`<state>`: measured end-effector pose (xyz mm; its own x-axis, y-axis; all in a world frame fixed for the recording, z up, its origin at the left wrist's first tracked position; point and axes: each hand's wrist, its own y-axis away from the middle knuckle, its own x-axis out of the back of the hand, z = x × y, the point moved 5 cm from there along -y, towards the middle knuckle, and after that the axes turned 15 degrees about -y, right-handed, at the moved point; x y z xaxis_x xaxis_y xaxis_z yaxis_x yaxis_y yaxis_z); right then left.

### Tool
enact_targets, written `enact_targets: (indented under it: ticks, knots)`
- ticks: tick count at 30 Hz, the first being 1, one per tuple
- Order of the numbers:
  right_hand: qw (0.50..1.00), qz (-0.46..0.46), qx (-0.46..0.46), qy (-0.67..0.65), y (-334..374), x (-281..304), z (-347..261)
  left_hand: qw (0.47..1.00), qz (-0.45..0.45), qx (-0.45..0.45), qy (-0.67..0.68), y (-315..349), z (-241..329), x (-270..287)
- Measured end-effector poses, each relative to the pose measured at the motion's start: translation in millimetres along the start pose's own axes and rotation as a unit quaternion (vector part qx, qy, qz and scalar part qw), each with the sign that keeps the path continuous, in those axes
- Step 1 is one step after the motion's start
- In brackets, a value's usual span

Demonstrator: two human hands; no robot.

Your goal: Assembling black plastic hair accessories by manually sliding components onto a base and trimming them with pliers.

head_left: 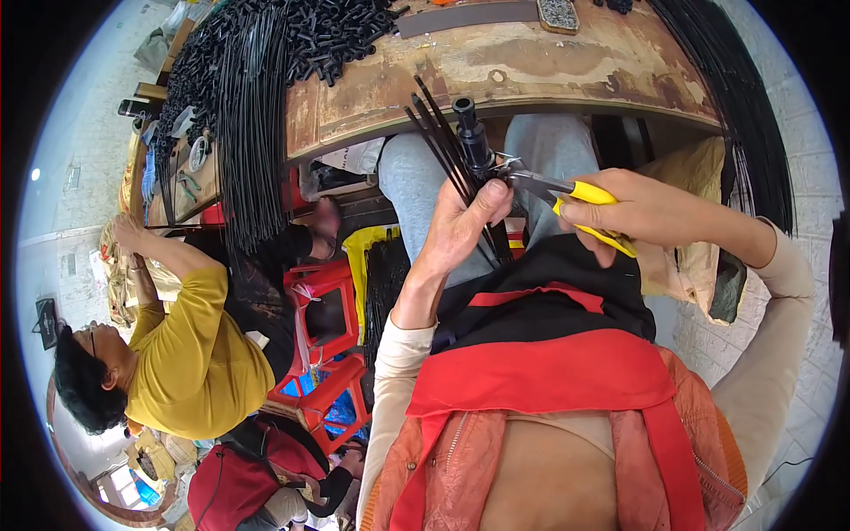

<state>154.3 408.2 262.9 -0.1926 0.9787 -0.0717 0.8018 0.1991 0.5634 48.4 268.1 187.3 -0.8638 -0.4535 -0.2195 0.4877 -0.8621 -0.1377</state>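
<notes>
My left hand (465, 226) is closed round several thin black cables (433, 139) and a stepped black tubular fitting (474, 134) that points up and away from me. My right hand (624, 211) grips the yellow handles of a pair of pliers (588, 193). Their metal jaws reach left to the base of the fitting, beside my left thumb, where a small silvery bit of wire shows. Whether the jaws are closed on it I cannot tell. Both hands are above my lap, in front of the bench edge.
A worn wooden bench (496, 75) stands ahead, with a heap of black tubular parts (328, 40) at its far left. Long black cables (252, 142) hang over its edge, more (744, 97) at right. At left, a person in yellow (199, 354) sits near red stools (332, 310).
</notes>
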Motion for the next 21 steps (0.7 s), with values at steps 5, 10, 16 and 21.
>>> enact_targets:
  ticks: [5, 10, 16, 21]
  knots:
    - [0.992, 0.014, -0.044, -0.119, -6, -7, 22, 1.000, -0.004, 0.013, 0.017, 0, 0, -2]
    - [0.995, 0.042, 0.026, -0.089, -20, -13, 38, 1.000, 0.009, 0.001, 0.006, 2, 4, 0]
    - [0.995, 0.023, -0.092, -0.023, 9, 12, -4, 0.999, -0.012, 0.028, 0.016, -9, -3, -7]
    - [0.972, 0.030, -0.173, 0.154, 22, 19, -57, 0.993, 0.036, 0.019, -0.107, -6, 1, -15]
